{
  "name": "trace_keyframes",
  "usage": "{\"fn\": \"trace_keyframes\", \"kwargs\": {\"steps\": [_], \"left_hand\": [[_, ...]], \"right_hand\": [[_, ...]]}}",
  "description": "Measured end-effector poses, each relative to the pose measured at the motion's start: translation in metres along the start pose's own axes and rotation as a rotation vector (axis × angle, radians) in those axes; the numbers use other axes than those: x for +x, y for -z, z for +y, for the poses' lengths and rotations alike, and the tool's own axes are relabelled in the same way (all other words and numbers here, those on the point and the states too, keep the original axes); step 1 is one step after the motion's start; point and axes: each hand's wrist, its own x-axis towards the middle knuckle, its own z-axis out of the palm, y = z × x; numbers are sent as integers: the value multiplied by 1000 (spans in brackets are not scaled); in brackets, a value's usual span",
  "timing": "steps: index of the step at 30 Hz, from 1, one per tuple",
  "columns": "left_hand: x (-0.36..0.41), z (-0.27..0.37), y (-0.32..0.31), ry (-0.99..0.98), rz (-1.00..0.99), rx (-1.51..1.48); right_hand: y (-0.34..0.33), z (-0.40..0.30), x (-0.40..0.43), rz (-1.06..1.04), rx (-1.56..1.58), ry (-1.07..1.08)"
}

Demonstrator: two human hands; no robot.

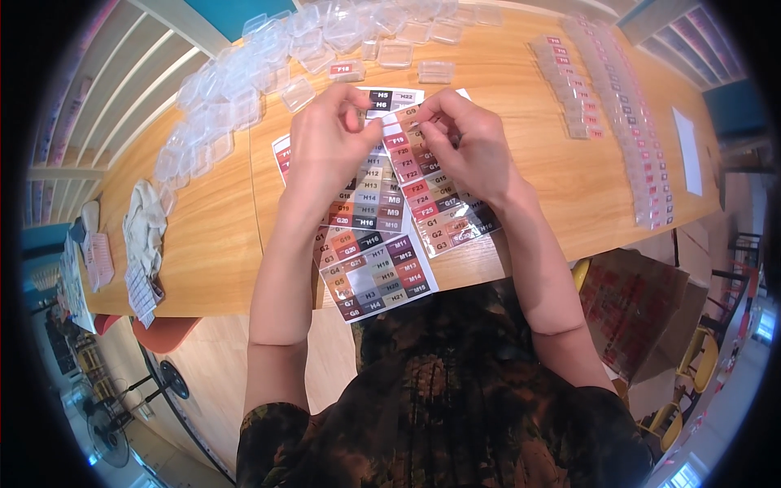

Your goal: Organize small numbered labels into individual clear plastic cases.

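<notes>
My left hand (pixel 332 143) has its thumb and fingers at the upper left corner of a colour-printed sticker label sheet (pixel 427 213), and seems to pinch it. Blank white patches show on that sheet beside the thumb. Over the same sheet's upper right part, my right hand (pixel 470 146) is curled with thumb and forefinger close together; whether a label is between them is hidden. Beneath my hands lie more label sheets (pixel 372 274), overlapping, the lowest reaching past the table's front edge. A clear plastic box with a red label (pixel 346 70) stands just beyond my left hand.
Many clear plastic boxes (pixel 229 91) are heaped along the far left. Rows of labelled boxes (pixel 640 140) line the right side of the wooden table (pixel 537 201). A cloth (pixel 145 226) lies at the left, white paper (pixel 687 152) at the right. Below stands a cardboard box (pixel 634 311).
</notes>
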Motion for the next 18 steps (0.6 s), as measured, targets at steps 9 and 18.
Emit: {"fn": "trace_keyframes", "kwargs": {"steps": [9, 18], "left_hand": [[-4, 4, -17, 13, -111, -628], [-4, 8, -17, 196, -168, -1015]], "right_hand": [[-10, -15, 3, 162, -145, 142], [-4, -16, 5, 73, 831, -505]]}}
